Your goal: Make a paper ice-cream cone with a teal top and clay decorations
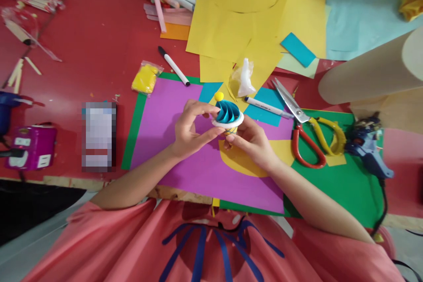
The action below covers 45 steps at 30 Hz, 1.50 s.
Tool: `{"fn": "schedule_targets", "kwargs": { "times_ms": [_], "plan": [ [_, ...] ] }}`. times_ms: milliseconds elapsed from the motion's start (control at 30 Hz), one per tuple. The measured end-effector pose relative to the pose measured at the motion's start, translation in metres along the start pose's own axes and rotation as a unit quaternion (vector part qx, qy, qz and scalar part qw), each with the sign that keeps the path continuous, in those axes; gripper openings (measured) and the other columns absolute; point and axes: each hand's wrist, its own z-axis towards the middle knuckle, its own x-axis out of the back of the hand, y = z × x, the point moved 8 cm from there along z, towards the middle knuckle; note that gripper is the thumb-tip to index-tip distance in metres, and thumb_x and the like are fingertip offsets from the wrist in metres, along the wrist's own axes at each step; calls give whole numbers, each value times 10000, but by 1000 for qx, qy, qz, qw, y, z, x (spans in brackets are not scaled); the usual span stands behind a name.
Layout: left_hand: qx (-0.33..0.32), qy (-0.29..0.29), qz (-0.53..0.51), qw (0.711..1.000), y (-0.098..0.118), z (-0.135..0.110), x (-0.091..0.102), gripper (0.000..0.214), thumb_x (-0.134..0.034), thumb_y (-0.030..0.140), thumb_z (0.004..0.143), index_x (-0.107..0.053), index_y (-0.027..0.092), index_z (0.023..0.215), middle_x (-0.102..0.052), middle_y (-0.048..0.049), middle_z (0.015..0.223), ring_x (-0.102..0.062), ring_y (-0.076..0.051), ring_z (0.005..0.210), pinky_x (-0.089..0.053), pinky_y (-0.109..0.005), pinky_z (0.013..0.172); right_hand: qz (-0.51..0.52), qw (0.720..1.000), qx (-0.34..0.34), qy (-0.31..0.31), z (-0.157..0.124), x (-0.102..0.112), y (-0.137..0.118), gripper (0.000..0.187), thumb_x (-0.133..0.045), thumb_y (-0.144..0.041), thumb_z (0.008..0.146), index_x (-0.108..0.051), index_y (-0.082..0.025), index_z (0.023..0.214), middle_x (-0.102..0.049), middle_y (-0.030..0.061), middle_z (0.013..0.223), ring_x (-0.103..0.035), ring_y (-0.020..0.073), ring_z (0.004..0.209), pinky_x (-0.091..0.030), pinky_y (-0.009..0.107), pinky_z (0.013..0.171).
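A small paper ice cream cone (228, 114) is held between both hands, roughly upright above a purple sheet (178, 172). Its top is a swirl of folded blue paper with a yellow ball at the tip, a white ring runs round the rim, and the cone below is yellow with dark crossing lines. My left hand (193, 130) grips the white ring from the left with thumb and fingers. Lower down, my right hand (253, 143) pinches the yellow cone from the right; some of its fingertips are hidden behind it.
Scissors (299, 119), a blue-capped marker (267, 106) and a glue gun (366, 145) lie to the right. A white clay packet (245, 79) and yellow paper (238, 17) are beyond the hands. A yellow clay packet (145, 78), black-capped marker (175, 67) and phone (98, 136) lie leftward.
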Motion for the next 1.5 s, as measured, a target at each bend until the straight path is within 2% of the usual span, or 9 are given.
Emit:
{"fn": "schedule_targets", "kwargs": {
  "times_ms": [133,333,500,733,900,1000,1233,1367,1500],
  "plan": [
    [-3,9,-40,999,0,0,-2,342,-747,382,812,-604,299,1112,-625,19,849,-584,-126,790,-502,-284,694,42,999,-23,-8,0,1,3,388,-816,-342,753,-575,-193,1018,-655,-18,818,-661,100,636,-559,228,616],
    [0,-9,-69,998,-2,-3,-6,381,-729,446,814,-593,313,1144,-625,6,882,-599,-132,795,-515,-300,700,183,961,-146,-145,-4,-16,17,474,-667,-595,823,-627,-136,937,-707,44,791,-670,122,560,-540,229,507],
    [-7,-20,-92,996,-4,-8,-8,512,-773,407,781,-565,314,1239,-626,-7,962,-595,-123,805,-522,-264,682,170,973,-126,-89,-5,-11,15,370,-780,-430,796,-612,-148,967,-694,5,746,-653,91,581,-533,199,555],
    [5,-31,-71,997,-4,-6,-11,447,-747,338,822,-572,308,1232,-633,-17,978,-598,-129,838,-531,-275,708,114,989,-78,-59,-2,-9,6,379,-792,-435,782,-591,-152,935,-657,-18,717,-625,73,552,-504,194,534],
    [-65,-34,10,997,12,0,-7,430,-709,514,816,-624,289,1172,-579,-51,1063,-587,-195,1017,-535,-347,812,45,998,-37,-29,0,-3,3,347,-742,-427,833,-544,-184,982,-649,-40,623,-618,95,522,-487,217,507],
    [-98,-35,85,991,22,2,-7,314,-715,445,836,-642,300,1105,-599,-20,1027,-593,-159,945,-501,-322,808,35,998,-39,-16,-1,-2,5,370,-751,-412,824,-486,-206,979,-648,-51,606,-625,108,509,-480,225,496],
    [-111,-44,86,989,28,5,-10,130,-663,333,895,-649,266,1005,-662,17,881,-614,-130,829,-473,-317,809,116,984,-111,-74,-5,-12,12,267,-713,-372,821,-554,-158,822,-599,-36,657,-399,29,444,-305,215,456],
    [-103,-51,62,991,28,4,-13,117,-662,283,894,-629,247,1001,-687,21,854,-634,-134,819,-478,-314,785,86,986,-108,-90,-7,-9,15,254,-665,-379,867,-534,-173,795,-491,-67,561,-378,51,472,-264,224,480],
    [-79,-48,56,994,25,2,-14,120,-670,268,888,-625,239,996,-703,23,852,-633,-127,795,-475,-306,775,56,989,-93,-97,-8,-8,14,333,-650,-464,875,-512,-179,770,-482,-56,586,-394,62,506,-277,235,508]
  ]
}}
